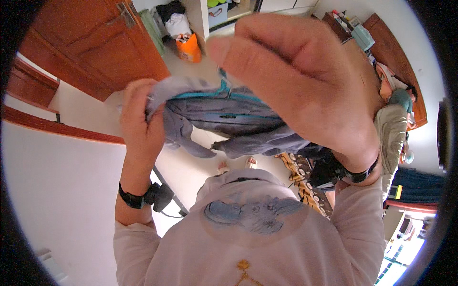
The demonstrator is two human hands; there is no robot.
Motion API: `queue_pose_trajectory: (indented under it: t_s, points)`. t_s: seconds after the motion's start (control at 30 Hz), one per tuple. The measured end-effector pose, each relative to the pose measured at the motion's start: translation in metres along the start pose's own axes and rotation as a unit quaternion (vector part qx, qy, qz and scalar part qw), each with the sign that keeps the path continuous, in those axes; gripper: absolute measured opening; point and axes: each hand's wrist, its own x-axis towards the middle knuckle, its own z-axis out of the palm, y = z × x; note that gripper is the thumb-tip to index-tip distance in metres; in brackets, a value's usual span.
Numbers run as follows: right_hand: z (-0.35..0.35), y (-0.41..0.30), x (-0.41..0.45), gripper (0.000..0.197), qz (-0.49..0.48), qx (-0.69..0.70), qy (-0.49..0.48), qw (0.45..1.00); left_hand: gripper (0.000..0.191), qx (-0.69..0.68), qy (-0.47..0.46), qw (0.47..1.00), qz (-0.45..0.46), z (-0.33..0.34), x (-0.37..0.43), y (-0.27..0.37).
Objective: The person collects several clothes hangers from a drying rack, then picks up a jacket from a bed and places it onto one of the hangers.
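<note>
A grey collared garment hangs before me on a teal hanger. My left hand grips the garment's cloth at its left end, thumb and fingers folded over the edge. Close to the camera, my right hand is raised with its fingers curled and the thumb pressed along them. The hanger's hook rises to the thumb side of this hand, which appears to pinch it; the contact itself is hidden. The right part of the garment lies behind the right hand and wrist. Black straps circle both wrists.
A brown wooden door stands at upper left. An orange bag sits on the floor by a white shelf unit. At right are a patterned cloth and a wooden headboard with clothes heaped against it. A white wall runs along my left.
</note>
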Motion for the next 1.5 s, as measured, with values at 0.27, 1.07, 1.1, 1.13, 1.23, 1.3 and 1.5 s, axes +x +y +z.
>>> queue_pose_trajectory:
  t_s: [0.27,1.07,1.1,1.13,1.23,1.3,1.5]
  points:
    - [0.011,0.017,0.009,0.031,0.001,-0.098,0.001,0.995,0.014,0.017,0.042,0.998,-0.031,0.01,-0.004,-0.006]
    - [0.027,0.02,-0.003,0.031,0.083,-0.068,-0.022,0.994,0.009,-0.058,0.069,0.974,-0.206,-0.003,-0.024,-0.015]
    - [0.026,0.022,-0.003,0.031,0.05,-0.051,-0.012,0.997,0.009,-0.058,0.064,0.974,-0.21,-0.003,-0.024,-0.016]
    - [0.025,0.022,-0.003,0.031,0.042,-0.036,0.002,0.998,0.009,-0.074,0.072,0.975,-0.197,-0.003,-0.024,-0.016]
    - [0.02,0.022,0.004,0.031,0.007,-0.047,0.025,0.999,0.009,-0.1,0.089,0.973,-0.186,-0.002,-0.02,-0.019]
    - [0.019,0.022,0.01,0.031,-0.02,-0.075,0.035,0.996,0.009,-0.11,0.098,0.971,-0.188,0.001,-0.018,-0.02]
    - [0.027,0.026,0.008,0.032,0.015,-0.046,0.031,0.998,0.009,0.002,0.091,0.991,-0.098,0.005,-0.029,-0.011]
